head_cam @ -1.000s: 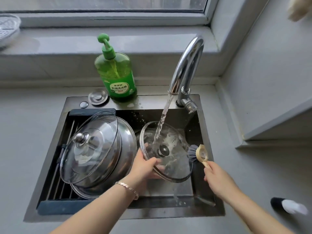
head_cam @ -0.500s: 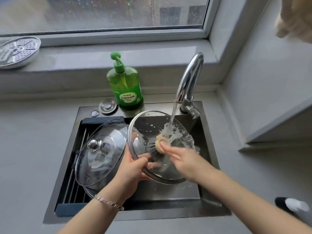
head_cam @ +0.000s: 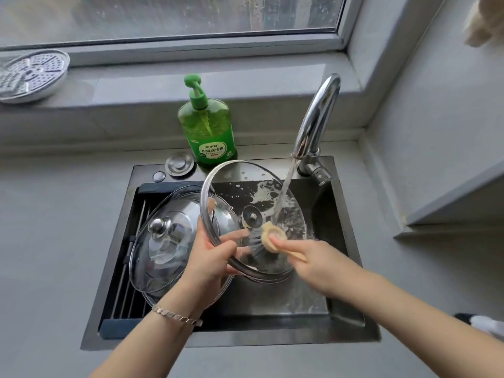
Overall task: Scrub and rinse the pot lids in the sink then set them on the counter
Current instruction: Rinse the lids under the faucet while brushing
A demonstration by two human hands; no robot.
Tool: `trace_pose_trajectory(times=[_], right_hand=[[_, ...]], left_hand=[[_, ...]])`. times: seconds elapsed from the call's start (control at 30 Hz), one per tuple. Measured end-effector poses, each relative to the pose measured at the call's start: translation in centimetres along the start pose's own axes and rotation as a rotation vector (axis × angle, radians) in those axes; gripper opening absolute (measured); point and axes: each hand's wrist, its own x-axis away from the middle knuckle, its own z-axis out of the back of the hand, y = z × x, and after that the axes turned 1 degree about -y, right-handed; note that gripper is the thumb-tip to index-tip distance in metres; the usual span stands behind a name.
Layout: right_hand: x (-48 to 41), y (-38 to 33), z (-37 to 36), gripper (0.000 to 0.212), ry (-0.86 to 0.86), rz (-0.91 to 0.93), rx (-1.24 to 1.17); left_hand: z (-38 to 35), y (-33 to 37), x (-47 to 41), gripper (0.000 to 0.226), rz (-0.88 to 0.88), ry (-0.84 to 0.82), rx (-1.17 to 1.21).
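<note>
Since a second ago the brush (head_cam: 268, 237) has come in from beside the rim and now sits against the inner face of the glass lid (head_cam: 272, 192), which I see tipped up more steeply toward the camera. On my feed the left hand (head_cam: 210, 257) grips the lid's lower left rim, thumb on the near side and fingers curled behind the glass. The right hand (head_cam: 321, 266) is wrapped round the brush's wooden handle, one fingertip pressing on the round head, with the dark bristles against the glass just below the knob mount. Water (head_cam: 283, 197) from the tap (head_cam: 319, 118) falls onto the lid right above the brush. The lid is held up over the sink (head_cam: 272, 341), not on the counter (head_cam: 54, 241). A second lid (head_cam: 163, 241) rests in the sink's left half, and a green soap bottle (head_cam: 207, 132) stands behind the basin.
</note>
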Motion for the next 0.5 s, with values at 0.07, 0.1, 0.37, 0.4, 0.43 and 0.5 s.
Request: trace_pose_trajectory(times=[0.07, 0.1, 0.37, 0.4, 0.43, 0.5], right_hand=[[0.2, -2.1, 0.0, 0.04, 0.026, 0.105, -0.046], [-0.2, -3.1, 0.4, 0.039, 0.051, 0.137, -0.091], [-6.5, -2.8, 3.4, 0.039, 0.289, 0.046, -0.042], [-7.1, -2.0, 3.7, 0.041, 0.311, 0.01, -0.046], [-7.4, -1.4, 3.9, 0.043, 0.322, -0.02, -0.055], [-7.5, -1.3, 3.6, 0.041, 0.323, -0.041, -0.116]], left_hand=[[-0.4, -0.2, 0.0, 0.082, -0.01, -0.01, 0.01], [-0.6, -0.4, 0.1, 0.079, -0.016, -0.035, 0.017], [-1.2, -0.5, 0.3, 0.08, 0.066, -0.152, 0.024], [-1.1, -0.3, 0.3, 0.08, 0.072, -0.152, 0.013], [-1.0, -0.2, 0.3, 0.081, 0.078, -0.153, 0.002], [-1.0, -0.1, 0.3, 0.086, 0.077, -0.149, -0.025]])
